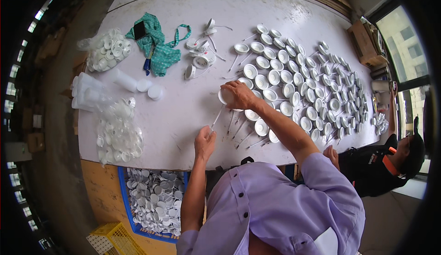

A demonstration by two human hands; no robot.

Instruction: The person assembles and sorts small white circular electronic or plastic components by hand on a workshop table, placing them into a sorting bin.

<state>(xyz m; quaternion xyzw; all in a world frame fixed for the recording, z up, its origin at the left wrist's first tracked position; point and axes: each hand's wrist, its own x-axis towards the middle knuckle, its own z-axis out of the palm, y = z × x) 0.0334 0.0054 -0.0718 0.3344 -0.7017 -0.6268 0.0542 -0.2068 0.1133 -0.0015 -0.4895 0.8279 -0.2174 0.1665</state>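
Note:
My right hand (240,95) grips a small round white downlight (225,97) over the middle of the white table. From it a thin white cable (217,117) runs down toward me. My left hand (204,142) is closed with its fingertips pinching the lower part of this cable, near the table's front edge. Just right of my right hand begins a wide spread of similar white cup-shaped downlights (274,76), most with their hollow side up and cables trailing to the left.
Clear bags of white round parts (120,133) lie at the left, beside stacked translucent discs (155,92). Beyond are a green dotted cloth (166,59) and a cluster of downlights (201,62). A blue crate (123,195) of white parts stands below. A person (381,167) is at right.

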